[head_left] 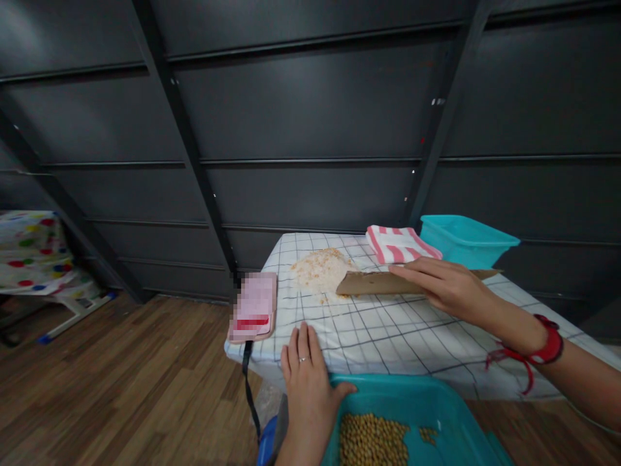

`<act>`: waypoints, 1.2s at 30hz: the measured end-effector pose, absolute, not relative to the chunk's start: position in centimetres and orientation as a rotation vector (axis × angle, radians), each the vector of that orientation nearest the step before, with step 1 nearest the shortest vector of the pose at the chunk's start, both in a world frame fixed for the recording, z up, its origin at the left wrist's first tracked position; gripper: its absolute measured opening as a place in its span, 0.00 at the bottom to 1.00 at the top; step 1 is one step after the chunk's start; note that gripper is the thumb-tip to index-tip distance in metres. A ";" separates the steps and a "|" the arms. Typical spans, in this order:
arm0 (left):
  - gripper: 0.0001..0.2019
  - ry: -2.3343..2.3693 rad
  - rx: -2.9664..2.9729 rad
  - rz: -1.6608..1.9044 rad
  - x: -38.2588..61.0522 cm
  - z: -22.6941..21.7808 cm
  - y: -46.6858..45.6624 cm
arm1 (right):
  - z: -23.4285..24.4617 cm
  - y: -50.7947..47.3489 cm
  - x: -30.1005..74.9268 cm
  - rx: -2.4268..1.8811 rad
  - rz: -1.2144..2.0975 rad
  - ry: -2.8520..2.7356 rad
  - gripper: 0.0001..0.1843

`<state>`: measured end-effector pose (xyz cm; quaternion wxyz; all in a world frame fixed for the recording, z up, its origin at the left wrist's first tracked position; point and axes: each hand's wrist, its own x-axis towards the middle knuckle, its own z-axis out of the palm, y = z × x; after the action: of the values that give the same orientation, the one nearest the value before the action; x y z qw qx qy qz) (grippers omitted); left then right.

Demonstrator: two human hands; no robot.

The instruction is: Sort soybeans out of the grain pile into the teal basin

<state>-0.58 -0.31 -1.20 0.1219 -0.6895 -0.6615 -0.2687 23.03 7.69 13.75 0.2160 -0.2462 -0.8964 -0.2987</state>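
A brown cardboard piece stands on edge on the checked tablecloth, gripped by my right hand along its upper edge. Its left end touches a loose pile of white grains mixed with yellow-orange bits. My left hand, with a ring on one finger, lies with its fingers stretched over the table's front edge. The left thumb reaches over the rim of a teal plastic tub. Inside that tub are round, tan, soybean-like beans, mostly heaped at the left; its lower part is out of frame.
A folded pink-and-white striped cloth and a turquoise container sit at the back right. At the left table edge lies a pink, phone-like object, partly pixelated, with a black strap hanging down. Dark panels rise behind.
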 end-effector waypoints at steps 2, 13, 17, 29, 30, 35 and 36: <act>0.51 -1.930 -2.017 -0.779 -0.6 -1.2 -0.3 | 13.9 7.3 23.3 -0.672 -0.833 -2.486 0.26; 0.52 -1.911 -2.000 -0.728 -0.5 -1.1 -0.3 | 14.2 7.1 23.4 -0.669 -0.834 -2.455 0.27; 0.51 -1.915 -2.008 -0.735 -0.5 -1.1 -0.3 | 14.1 7.2 22.6 -0.654 -0.820 -2.478 0.25; 0.51 -1.923 -2.022 -0.739 -0.6 -1.0 -0.3 | 14.6 5.7 22.7 -0.613 -0.756 -2.511 0.25; 0.51 -1.922 -2.023 -0.737 -0.6 -1.0 -0.4 | 14.6 5.6 22.7 -0.614 -0.745 -2.515 0.25; 0.51 -1.923 -2.019 -0.741 -0.6 -0.8 -0.4 | 14.9 4.9 23.0 -0.606 -0.714 -2.522 0.25; 0.51 -1.920 -2.023 -0.748 -0.5 -0.8 -0.4 | 15.0 4.6 23.1 -0.599 -0.712 -2.526 0.25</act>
<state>-0.52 -0.37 -0.83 0.1268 -0.6949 -0.6596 -0.2569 23.10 4.63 14.97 0.2229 -0.2170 -0.9147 -0.2578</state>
